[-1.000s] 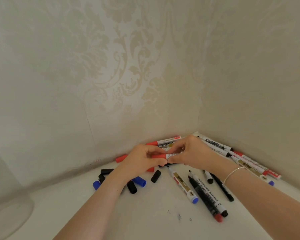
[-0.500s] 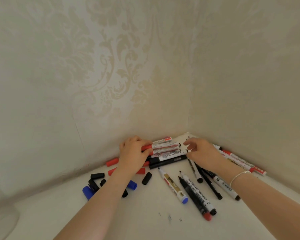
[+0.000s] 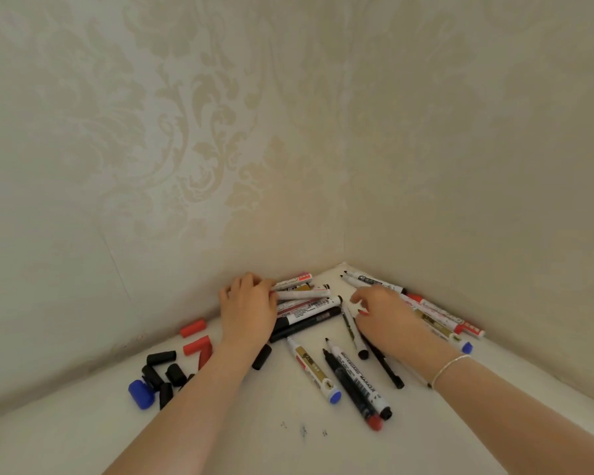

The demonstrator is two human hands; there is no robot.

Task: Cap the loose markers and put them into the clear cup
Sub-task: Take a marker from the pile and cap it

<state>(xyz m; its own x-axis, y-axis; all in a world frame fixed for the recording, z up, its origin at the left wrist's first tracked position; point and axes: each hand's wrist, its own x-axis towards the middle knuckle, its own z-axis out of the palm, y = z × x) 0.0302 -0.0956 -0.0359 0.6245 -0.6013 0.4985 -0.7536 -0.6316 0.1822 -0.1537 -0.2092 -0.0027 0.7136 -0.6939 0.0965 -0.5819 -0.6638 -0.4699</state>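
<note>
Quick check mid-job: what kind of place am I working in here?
Probably a room at home: a white tabletop pushed into a corner where two walls with cream floral wallpaper meet. Markers and loose caps lie scattered in that corner.

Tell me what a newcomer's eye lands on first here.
First, the two bare hands in the corner of the white surface: the left hand grips a bundle of markers against the wall, and the right hand rests open over more markers along the right wall. Next, the loose caps, black, red and blue, scattered left of the left forearm.
</note>
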